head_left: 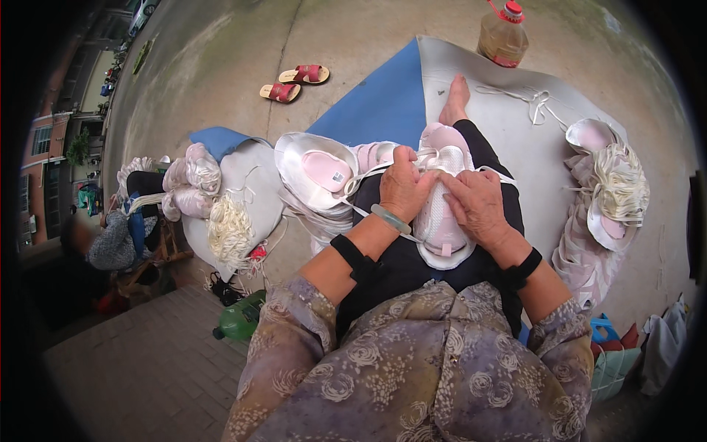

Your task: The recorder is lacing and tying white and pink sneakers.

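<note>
Across my lap lies a pale pink and white shoe upper of mesh, its heel end toward me. My left hand is closed at its left side, fingers pinched on a white shoelace near the eyelets. On the other side my right hand is closed too, its bent fingers gripping the upper beside the eyelets; a lace end trails out to the right of it. The fingertips partly cover the lacing. Just left of my knee rests a stack of similar uppers, a pink insole-shaped area showing in the top one.
At right, more uppers lie piled with a bundle of cream laces. Another lace bundle sits at left near wrapped uppers. Beyond are red slippers and a jug; a green bottle lies near my left elbow. Another person sits far left.
</note>
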`<action>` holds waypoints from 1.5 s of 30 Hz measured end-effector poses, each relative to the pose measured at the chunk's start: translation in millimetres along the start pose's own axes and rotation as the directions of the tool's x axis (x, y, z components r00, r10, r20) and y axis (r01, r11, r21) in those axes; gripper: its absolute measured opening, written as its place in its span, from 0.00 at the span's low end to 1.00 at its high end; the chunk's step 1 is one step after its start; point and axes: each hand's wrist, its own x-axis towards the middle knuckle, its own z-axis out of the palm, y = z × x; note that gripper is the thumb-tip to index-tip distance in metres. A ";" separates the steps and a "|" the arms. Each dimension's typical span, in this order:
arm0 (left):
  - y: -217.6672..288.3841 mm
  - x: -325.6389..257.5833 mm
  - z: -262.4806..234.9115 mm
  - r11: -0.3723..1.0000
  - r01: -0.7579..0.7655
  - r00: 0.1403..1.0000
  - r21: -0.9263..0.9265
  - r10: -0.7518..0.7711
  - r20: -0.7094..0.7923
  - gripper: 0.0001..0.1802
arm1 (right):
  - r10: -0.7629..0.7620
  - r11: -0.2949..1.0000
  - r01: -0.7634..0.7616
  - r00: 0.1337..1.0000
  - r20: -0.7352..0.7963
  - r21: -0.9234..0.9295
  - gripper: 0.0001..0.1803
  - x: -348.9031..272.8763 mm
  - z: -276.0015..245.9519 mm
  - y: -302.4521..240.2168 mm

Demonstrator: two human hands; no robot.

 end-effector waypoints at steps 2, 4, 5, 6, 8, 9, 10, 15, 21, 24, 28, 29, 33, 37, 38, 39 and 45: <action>8.7 -9.2 -12.6 0.996 0.064 0.997 0.062 -0.066 0.035 0.20 | 0.015 1.000 -0.015 1.000 -0.009 0.023 0.17 -1.6 2.4 2.8; 5.5 -20.6 -19.3 0.923 -0.382 0.923 0.055 0.378 0.065 0.23 | 0.010 0.999 -0.009 1.000 -0.016 0.038 0.17 -1.3 4.1 4.9; 0.9 -18.6 -19.4 0.821 -0.565 0.824 0.086 0.556 0.106 0.27 | 0.005 0.999 -0.004 1.000 -0.020 0.050 0.17 -1.5 4.4 5.5; 0.2 -19.4 -20.3 0.819 -0.567 0.823 0.088 0.558 0.108 0.27 | 0.006 0.999 -0.005 1.000 -0.024 0.051 0.17 -0.9 4.0 5.7; -0.3 -24.0 -21.5 0.879 -0.465 0.880 0.107 0.445 0.167 0.29 | 0.018 0.998 -0.018 1.000 0.007 0.054 0.17 0.3 2.7 6.1; -2.5 -25.9 -21.3 0.877 -0.469 0.877 0.104 0.448 0.170 0.29 | 0.023 0.998 -0.023 1.000 0.005 0.051 0.17 0.0 2.6 5.9; -4.9 -27.5 -21.8 0.888 -0.440 0.891 0.137 0.412 0.188 0.29 | 0.002 0.996 0.000 1.000 -0.022 0.084 0.18 0.4 3.0 5.2; 3.1 -29.1 -20.5 0.895 -0.349 0.920 0.279 0.270 0.285 0.24 | -0.069 0.994 0.069 0.998 -0.007 0.081 0.18 2.1 -3.4 -5.7; 7.6 -24.4 -12.1 0.869 -0.283 0.945 0.406 0.181 0.271 0.13 | 0.013 0.999 -0.013 1.000 0.006 0.045 0.09 6.7 14.4 -19.3; 7.6 -20.5 -13.9 0.888 -0.261 0.947 0.378 0.159 0.281 0.11 | 0.037 0.999 -0.038 0.997 -0.067 -0.011 0.06 8.2 22.0 -18.9; -10.4 -21.5 -17.0 0.918 -0.323 0.925 0.229 0.255 0.282 0.14 | 0.053 0.997 -0.057 0.996 -0.078 -0.055 0.06 5.9 25.8 -21.0; -12.6 -22.2 -16.9 0.925 -0.323 0.927 0.198 0.268 0.261 0.16 | 0.051 0.997 -0.056 0.995 -0.089 -0.057 0.07 4.7 27.5 -20.8; -18.1 -22.7 -17.1 0.937 -0.330 0.921 0.111 0.294 0.256 0.19 | 0.056 0.998 -0.061 0.986 -0.156 -0.026 0.07 4.4 29.8 -21.6; -19.8 -21.3 -17.2 0.946 -0.316 0.924 0.072 0.289 0.249 0.18 | 0.166 0.982 -0.171 0.984 -0.066 -0.084 0.08 6.9 34.4 -27.5; -20.2 -21.4 -17.3 0.950 -0.305 0.930 0.059 0.284 0.231 0.18 | 0.201 0.971 -0.202 0.979 -0.022 -0.127 0.09 7.0 35.6 -29.3; -19.7 -21.0 -17.5 0.950 -0.308 0.930 0.054 0.289 0.228 0.18 | 0.199 0.971 -0.201 0.980 -0.024 -0.133 0.09 6.5 36.0 -29.5; -23.9 -16.4 -15.6 0.953 -0.302 0.930 0.028 0.288 0.227 0.16 | 0.152 0.970 -0.163 0.986 -0.073 -0.183 0.08 4.2 42.4 -25.1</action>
